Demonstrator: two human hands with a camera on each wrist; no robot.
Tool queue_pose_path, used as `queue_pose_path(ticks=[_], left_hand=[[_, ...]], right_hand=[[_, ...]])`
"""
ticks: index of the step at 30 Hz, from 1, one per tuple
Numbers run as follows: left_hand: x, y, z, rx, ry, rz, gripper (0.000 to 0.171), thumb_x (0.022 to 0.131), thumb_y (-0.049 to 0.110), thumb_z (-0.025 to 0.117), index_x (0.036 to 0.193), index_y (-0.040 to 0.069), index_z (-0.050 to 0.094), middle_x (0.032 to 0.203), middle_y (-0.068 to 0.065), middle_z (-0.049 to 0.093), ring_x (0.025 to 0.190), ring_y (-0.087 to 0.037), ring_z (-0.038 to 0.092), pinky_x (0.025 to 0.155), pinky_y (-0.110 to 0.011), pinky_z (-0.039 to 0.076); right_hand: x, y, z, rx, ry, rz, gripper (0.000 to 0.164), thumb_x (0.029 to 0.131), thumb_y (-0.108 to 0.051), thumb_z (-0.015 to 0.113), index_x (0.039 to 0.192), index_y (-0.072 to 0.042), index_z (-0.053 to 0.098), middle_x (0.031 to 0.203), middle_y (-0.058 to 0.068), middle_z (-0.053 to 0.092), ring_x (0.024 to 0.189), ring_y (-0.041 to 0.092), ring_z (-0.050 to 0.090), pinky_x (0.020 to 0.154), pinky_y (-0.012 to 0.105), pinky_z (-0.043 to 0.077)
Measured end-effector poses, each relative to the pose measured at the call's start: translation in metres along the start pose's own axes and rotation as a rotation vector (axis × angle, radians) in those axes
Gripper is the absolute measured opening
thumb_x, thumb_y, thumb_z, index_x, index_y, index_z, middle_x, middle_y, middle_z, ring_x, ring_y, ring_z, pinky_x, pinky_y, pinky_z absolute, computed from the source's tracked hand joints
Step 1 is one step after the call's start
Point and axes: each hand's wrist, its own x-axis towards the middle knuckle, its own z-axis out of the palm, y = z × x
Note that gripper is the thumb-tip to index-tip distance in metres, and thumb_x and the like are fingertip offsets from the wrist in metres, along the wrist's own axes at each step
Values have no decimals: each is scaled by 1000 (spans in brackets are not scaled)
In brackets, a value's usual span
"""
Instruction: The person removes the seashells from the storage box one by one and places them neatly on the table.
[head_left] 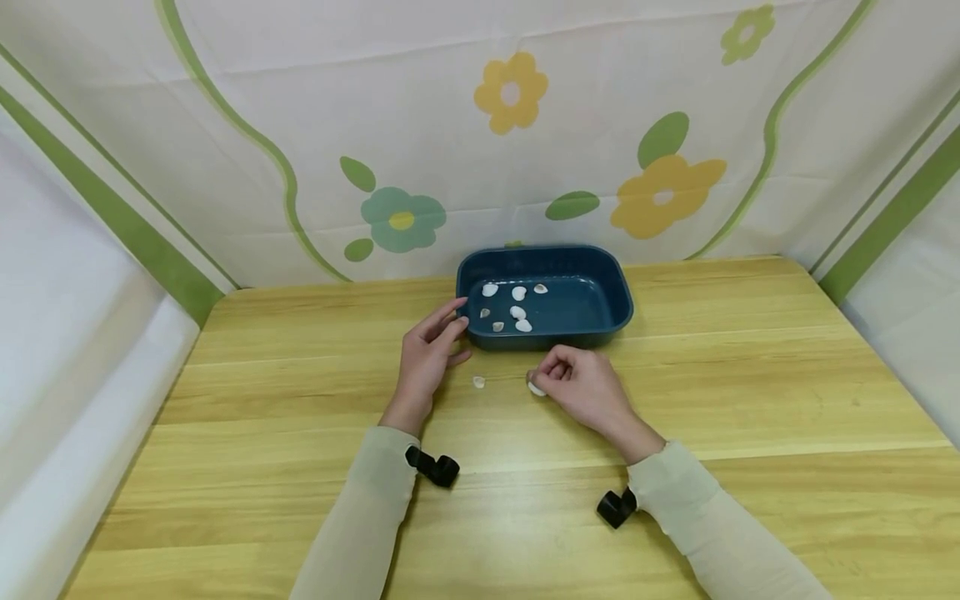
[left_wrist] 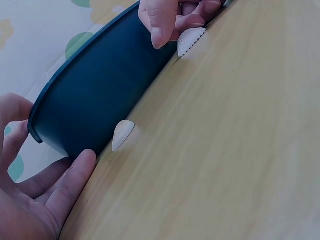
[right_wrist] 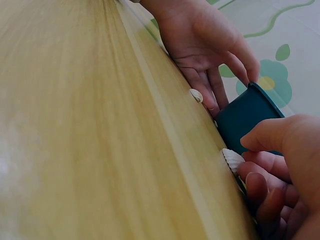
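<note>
A dark blue rectangular tub point(head_left: 573, 340) stands at the table's back edge, with several small seashells point(head_left: 518, 293) on its floor, mostly toward the left. My left hand point(head_left: 423, 362) is at the tub's left end, its fingers spread and touching the rim and lower side. In front of the tub, my right hand point(head_left: 588, 392) has its thumb and curled fingers at a white ribbed seashell point(right_wrist: 232, 160), which is low at the table surface and partly covered by the fingertips. Between the hands lies a smaller pale seashell point(left_wrist: 123, 135) on the wood.
The light wooden table point(head_left: 480, 517) reaches back to a white cloth point(head_left: 420, 100) printed with flowers, which rises right behind the tub. More cloth hangs at both sides. A small black camera is strapped on each wrist.
</note>
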Motion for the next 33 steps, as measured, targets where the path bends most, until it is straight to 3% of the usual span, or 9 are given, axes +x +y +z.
queue_pose_path(ticks=[6, 10, 16, 19, 24, 29, 33], left_hand=[[0, -2, 2, -7, 0, 3, 31, 106, 32, 70, 136, 37, 75, 139, -4, 70, 121, -24, 71, 89, -32, 67], [1, -4, 5, -11, -7, 6, 32, 106, 31, 70, 137, 36, 74, 141, -5, 70, 120, -24, 70, 89, -32, 67], [2, -4, 3, -1, -6, 14, 31, 106, 31, 70, 137, 36, 75, 140, -3, 69, 120, -23, 71, 89, -33, 67], [2, -5, 1, -8, 2, 16, 31, 106, 30, 70, 137, 35, 75, 140, -4, 70, 119, -23, 71, 89, -33, 67], [0, -8, 0, -10, 6, 3, 32, 106, 30, 70, 137, 35, 74, 140, -6, 69, 118, -23, 71, 88, -32, 67], [-2, -9, 3, -6, -3, 3, 32, 107, 29, 70, 137, 35, 74, 139, -6, 69, 119, -24, 70, 89, -33, 67], [-1, -8, 6, 1, 0, 10, 31, 106, 29, 69, 137, 37, 75, 138, -6, 70, 119, -25, 70, 89, -35, 67]], right_hand=[[0, -6, -5, 38, 19, -23, 13, 96, -22, 81, 87, -13, 77, 79, 1, 71, 64, 16, 58, 56, 23, 46], [2, -20, -16, 61, 66, -90, 13, 96, -19, 81, 86, -12, 77, 78, 3, 72, 63, 16, 59, 53, 23, 48], [32, -47, -31, -20, 146, -133, 14, 99, -23, 78, 91, -13, 76, 83, 4, 74, 73, 20, 63, 63, 27, 53], [57, -55, -32, -90, 113, -88, 13, 101, -24, 75, 94, -13, 76, 87, 5, 75, 78, 22, 65, 70, 33, 54], [93, -55, -23, -179, -37, 45, 12, 100, -22, 74, 99, -11, 76, 95, 8, 77, 86, 25, 70, 83, 40, 59], [110, -49, -16, -234, -126, 168, 18, 98, -26, 79, 104, -10, 74, 110, 11, 77, 96, 27, 72, 94, 44, 60], [115, -48, -16, -271, -162, 205, 21, 96, -26, 80, 105, -8, 74, 116, 11, 73, 102, 28, 66, 94, 43, 59]])
